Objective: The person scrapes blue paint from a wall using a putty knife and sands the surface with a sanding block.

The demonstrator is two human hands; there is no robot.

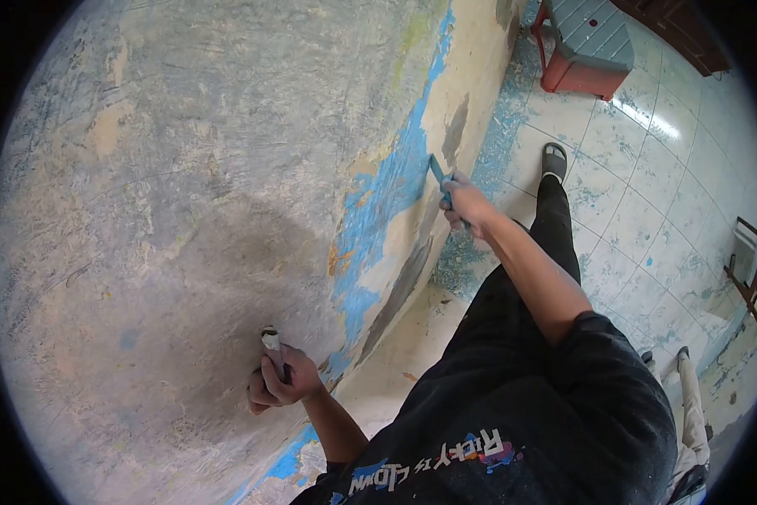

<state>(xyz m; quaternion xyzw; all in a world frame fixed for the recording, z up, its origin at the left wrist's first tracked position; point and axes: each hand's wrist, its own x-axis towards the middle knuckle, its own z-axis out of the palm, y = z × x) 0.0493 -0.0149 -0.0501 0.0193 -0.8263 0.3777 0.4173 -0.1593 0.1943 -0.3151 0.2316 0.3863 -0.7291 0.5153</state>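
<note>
My right hand (469, 204) is closed around a teal-handled scraper (437, 171). Its blade end meets the wall beside a strip of blue paint (403, 172). My left hand (282, 380) is lower on the left, close to the grey, patchy wall (185, 151). Its fingers are wrapped round a short whitish object with a dark end (270, 339); its exact kind is not clear. Bare grey plaster surrounds this hand, and my own shadow darkens the wall above it.
A grey-topped red step stool (593, 46) stands on the tiled floor (626, 194) at the top right. Blue paint flakes (506, 139) lie along the wall's foot. Another person's legs (692, 400) show at the lower right, near a wooden frame (744, 286).
</note>
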